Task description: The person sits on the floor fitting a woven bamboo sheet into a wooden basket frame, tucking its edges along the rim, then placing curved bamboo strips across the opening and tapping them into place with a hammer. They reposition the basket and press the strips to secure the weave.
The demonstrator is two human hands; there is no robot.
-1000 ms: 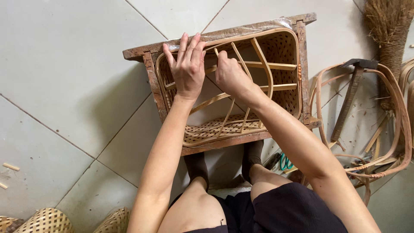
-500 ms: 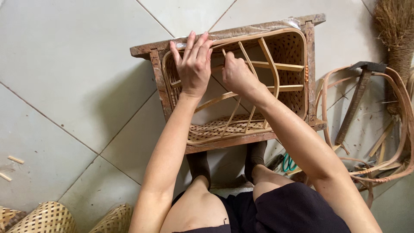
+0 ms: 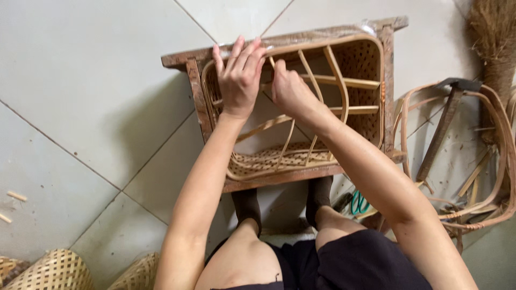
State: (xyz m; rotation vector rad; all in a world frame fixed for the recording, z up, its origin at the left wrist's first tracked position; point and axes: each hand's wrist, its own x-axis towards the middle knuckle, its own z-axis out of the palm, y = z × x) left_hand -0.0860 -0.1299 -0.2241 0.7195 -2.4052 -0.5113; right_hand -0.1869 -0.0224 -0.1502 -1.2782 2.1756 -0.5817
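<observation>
— On the pale tiled floor [image 3: 91,80], what stands in front of the seated person?

— A rough brown wooden frame [image 3: 194,91], and set inside it a half-built basket of tan rattan strips with woven perforated walls [image 3: 363,70].

— Where are the hands?

— Both are at the far left corner of the basket, on its top rim. The left hand [image 3: 239,78] lies with fingers spread and stretched over the rim, fingertips touching the frame's far rail; it presses rather than grips. The right hand [image 3: 290,91] sits just beside it, fingers curled tight around a thin rattan rib near the rim; the fingertips themselves are hidden, so how it pinches I cannot tell.

— Anything else about?

— Beside the frame's right edge, a bundle of bent rattan hoops [image 3: 494,161] lies on the floor, with a dark-headed hammer on a wooden handle [image 3: 443,129] resting across it. A brown straw broom [image 3: 492,43] is at the floor's far right corner. At the near left corner sit two woven yellow baskets turned over [image 3: 54,271], and small wood chips [image 3: 16,196] lie by the left edge. The person's dark-socked feet [image 3: 247,207] rest under the frame's near rail.
</observation>
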